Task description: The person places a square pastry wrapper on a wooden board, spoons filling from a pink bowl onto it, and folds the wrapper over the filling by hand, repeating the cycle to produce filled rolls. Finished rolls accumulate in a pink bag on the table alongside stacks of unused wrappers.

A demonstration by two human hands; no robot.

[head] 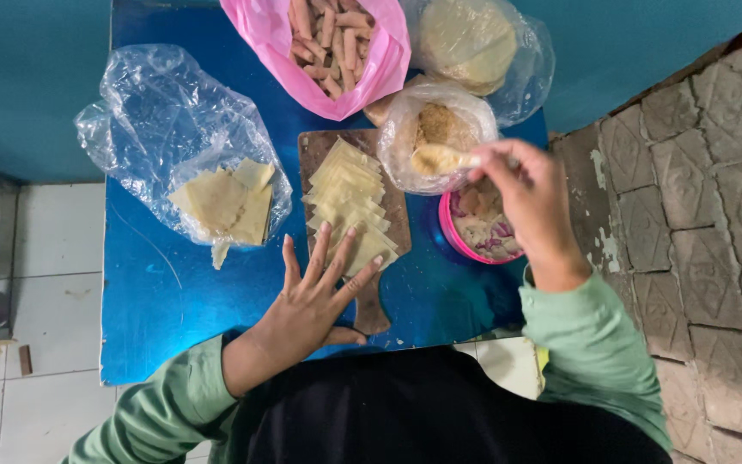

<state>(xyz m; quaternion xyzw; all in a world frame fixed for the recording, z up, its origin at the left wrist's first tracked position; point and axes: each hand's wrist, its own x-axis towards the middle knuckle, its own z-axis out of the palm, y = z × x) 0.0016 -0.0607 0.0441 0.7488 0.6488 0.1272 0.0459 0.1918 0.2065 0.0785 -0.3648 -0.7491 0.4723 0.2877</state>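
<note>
My left hand (311, 296) lies flat with fingers spread, its fingertips resting on a row of pale yellow dough wrappers (349, 202) laid out on a wooden cutting board (318, 148). My right hand (530, 202) holds a spoon (440, 158) heaped with beige filling. The spoon hovers over a clear bag of the same filling (441, 129), beside a pink bowl (455, 239).
A small blue table (165, 292) carries everything. A clear bag with more square wrappers (225, 202) lies at the left. A pink bag of fried rolls (332, 39) and a clear bag of round wrappers (474, 39) stand at the back. Stone paving lies to the right.
</note>
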